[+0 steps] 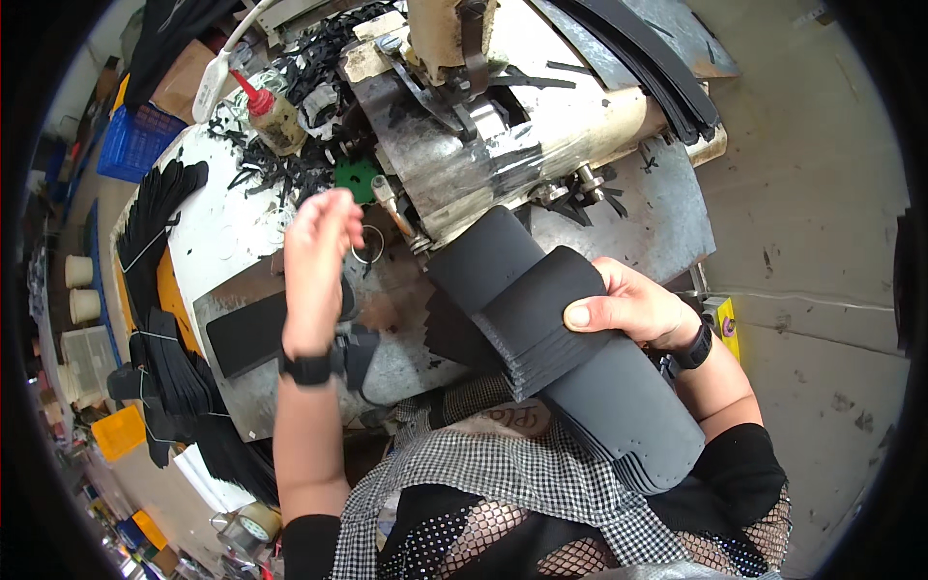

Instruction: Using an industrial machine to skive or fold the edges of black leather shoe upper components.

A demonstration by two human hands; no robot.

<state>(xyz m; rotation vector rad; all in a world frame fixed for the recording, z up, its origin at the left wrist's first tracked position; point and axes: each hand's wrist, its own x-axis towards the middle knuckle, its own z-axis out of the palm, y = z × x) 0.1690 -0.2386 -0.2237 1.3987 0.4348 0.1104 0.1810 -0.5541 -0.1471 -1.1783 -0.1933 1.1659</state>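
Note:
My right hand grips a fanned stack of black flat pieces, thumb on top and fingers hidden beneath. The pieces look smooth, have rounded ends and overlap in steps; small holes dot the end of the lower bundle. My left hand hovers left of the stack, apart from it, over the near side of the table. Its fingers are bent and blurred by motion, and nothing shows in them. Beneath that wrist lies a black strip on a metal plate. Just ahead stands a machine with a metal bed.
Black scraps surround a red-capped bottle behind my left hand. Bundles of tied black pieces line the table's left edge. More long black pieces lie at the machine's right end. A blue crate stands far left.

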